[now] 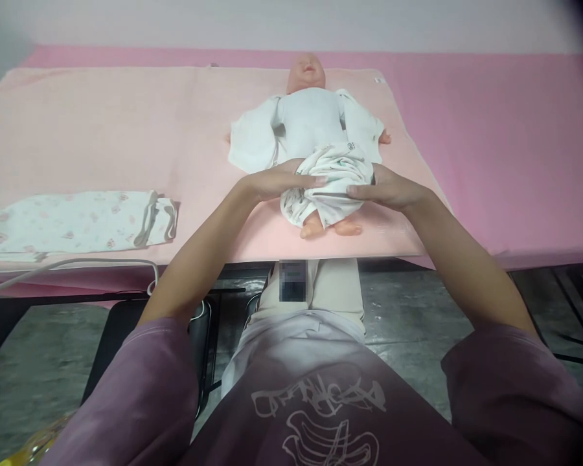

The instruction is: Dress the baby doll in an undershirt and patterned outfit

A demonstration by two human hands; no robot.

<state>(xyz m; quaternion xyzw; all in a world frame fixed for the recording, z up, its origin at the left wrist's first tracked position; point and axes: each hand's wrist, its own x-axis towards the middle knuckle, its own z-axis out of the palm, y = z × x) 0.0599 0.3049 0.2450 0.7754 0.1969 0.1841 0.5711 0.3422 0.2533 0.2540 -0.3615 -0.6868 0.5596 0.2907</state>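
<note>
A baby doll [307, 72] lies on its back on a pale pink mat [199, 129], head away from me, in a white long-sleeved top [311, 120]. Patterned white cloth [337, 165] is bunched over its hips and legs, with both feet showing below. My left hand [289, 181] grips the left side of this cloth, thumb on top and fingers hidden beneath. On the right side, my right hand [386, 188] holds the cloth in the same way, its thumb pointing inward.
Folded patterned cloth [78, 220] lies at the mat's front left. A white cable [102, 261] runs along the table's front edge. Darker pink covering [515, 155] extends to the right. A black chair [121, 336] stands below the table at the left.
</note>
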